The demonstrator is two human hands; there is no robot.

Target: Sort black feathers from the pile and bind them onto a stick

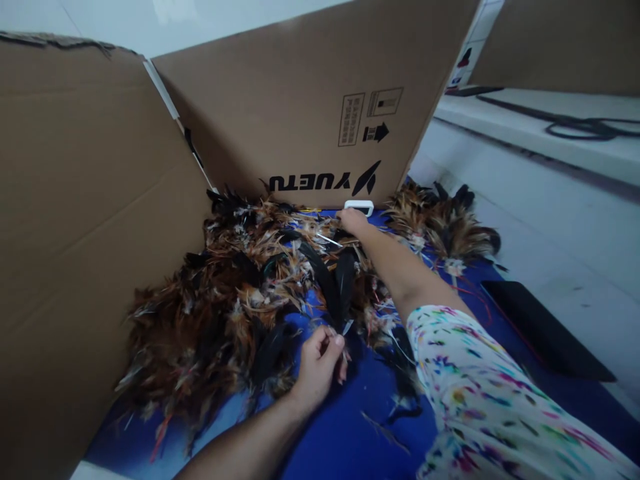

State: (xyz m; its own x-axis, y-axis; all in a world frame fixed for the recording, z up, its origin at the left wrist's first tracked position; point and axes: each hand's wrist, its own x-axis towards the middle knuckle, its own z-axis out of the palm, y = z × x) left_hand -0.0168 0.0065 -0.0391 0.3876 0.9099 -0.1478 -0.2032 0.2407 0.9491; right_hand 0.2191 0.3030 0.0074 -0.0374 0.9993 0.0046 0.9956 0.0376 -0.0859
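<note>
My left hand [320, 367] is closed in a pinch at the quill ends of a few long black feathers [344, 283], which fan upward from the fingertips. A small pale bit shows beside the thumb. Stretched out to the far side, my right hand [353, 220] is at the back edge of the feather pile, just beside a white device with a dark screen [359, 208]. Its fingers are mostly hidden, so their grip cannot be made out. Brown and black feathers [240, 287] lie in a loose heap around and left of both hands.
A blue surface [345, 427] lies under the feathers. Cardboard walls [300, 113] stand at the back and left. A second bunch of feathers [445, 223] is at the right, near a flat black panel [545, 330]. A dark cable [585, 127] rests on a ledge.
</note>
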